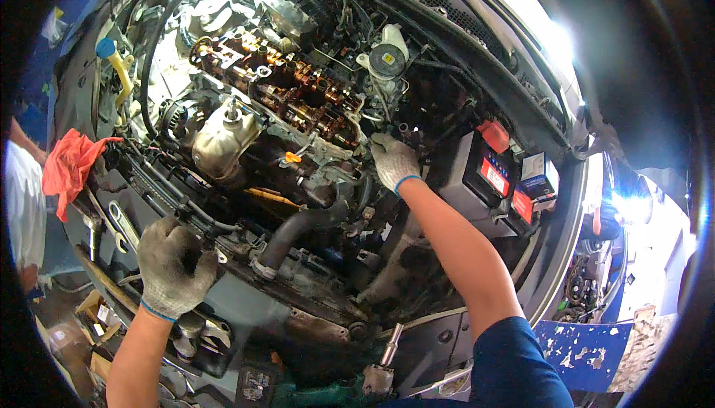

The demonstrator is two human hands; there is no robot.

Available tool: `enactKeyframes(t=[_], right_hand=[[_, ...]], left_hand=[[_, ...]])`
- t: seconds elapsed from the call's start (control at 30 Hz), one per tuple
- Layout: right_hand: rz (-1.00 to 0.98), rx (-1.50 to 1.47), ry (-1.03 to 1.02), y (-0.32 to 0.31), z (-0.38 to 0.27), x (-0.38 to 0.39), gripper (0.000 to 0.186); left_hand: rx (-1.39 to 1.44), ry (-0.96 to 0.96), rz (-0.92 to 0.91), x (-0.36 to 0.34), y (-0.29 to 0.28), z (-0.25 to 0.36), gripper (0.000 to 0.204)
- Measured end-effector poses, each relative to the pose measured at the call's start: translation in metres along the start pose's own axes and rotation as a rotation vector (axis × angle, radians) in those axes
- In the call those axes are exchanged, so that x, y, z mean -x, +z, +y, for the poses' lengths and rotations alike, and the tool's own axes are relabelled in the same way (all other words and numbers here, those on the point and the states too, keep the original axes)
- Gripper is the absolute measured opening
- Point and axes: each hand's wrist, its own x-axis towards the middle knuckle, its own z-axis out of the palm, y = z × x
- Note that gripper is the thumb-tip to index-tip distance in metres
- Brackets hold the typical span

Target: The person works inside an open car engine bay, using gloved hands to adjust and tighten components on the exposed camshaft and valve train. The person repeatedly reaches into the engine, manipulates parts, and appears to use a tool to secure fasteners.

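Cylinder head [279, 89], upper centre of frame: probably heavy, rigid, slick with oil, best held by its outer edges, with your gloved right hand [395, 160] curled near its right end, your gloved left hand [175, 268] curled lower left, contents of both grips untellable.

White glare [558, 41] washes the right; corners blacken.

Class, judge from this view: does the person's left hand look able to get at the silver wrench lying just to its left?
Probably yes: the left hand is close beside the silver wrench, with nothing visible between them. Whether that hand already holds something is unclear.
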Motion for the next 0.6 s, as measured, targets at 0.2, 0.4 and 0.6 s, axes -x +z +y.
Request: enactKeyframes(t=[0.2,0.4,0.6], right_hand=[[-0.04,-0.065,0.083,0.012,-0.016,-0.004,0.042],[-0.085,0.028,0.105,0.011,-0.027,-0.005,0.04],[-0.01,0.08,0.099,0.018,-0.029,-0.012,0.037]], left_hand=[[-0.007,0.054,0.018,-0.005,-0.002,0.002,0.025],[0.032,0.033,-0.046,-0.007,-0.003,0.0,0.025],[0.056,0.047,-0.039,-0.009,-0.005,-0.001,0.023]])
